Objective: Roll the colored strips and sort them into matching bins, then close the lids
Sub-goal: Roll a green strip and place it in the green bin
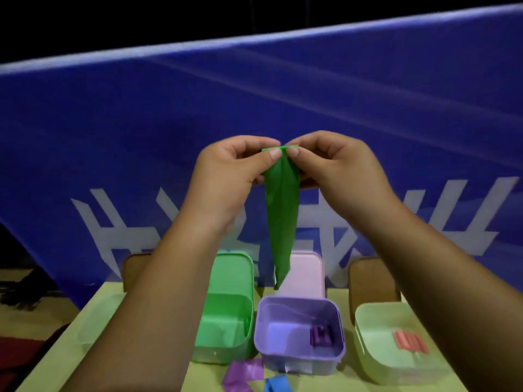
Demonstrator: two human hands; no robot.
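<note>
Hands, two: left hand (226, 176) and right hand (336, 171), raised side by side above the bins, each pinching the top edge of one green strip (283, 210) between thumb and forefinger, fingertips close together. Green strip, one: unrolled, hanging straight down from the pinch, narrowing to a point over the gap between the green and pink lids, clear of every bin. Bins, four, in a row on the table (59, 363): left pale bin (96, 326), largely hidden by the left forearm, contents not visible; green bin (226, 306); purple bin (300, 356); right pale bin (368, 363). Lids, four, all open and upright behind their bins: left brown lid (134, 267), green lid (233, 273), pink lid (307, 274), right brown lid (370, 281). Rolls, two: purple roll (321, 336) inside the purple bin, red roll (407, 342) inside the right pale bin. Loose strips on the table, two: purple strip (243, 374) and blue strip (276, 384), just before the purple bin. Backdrop: one blue banner (141, 123) with white characters.
</note>
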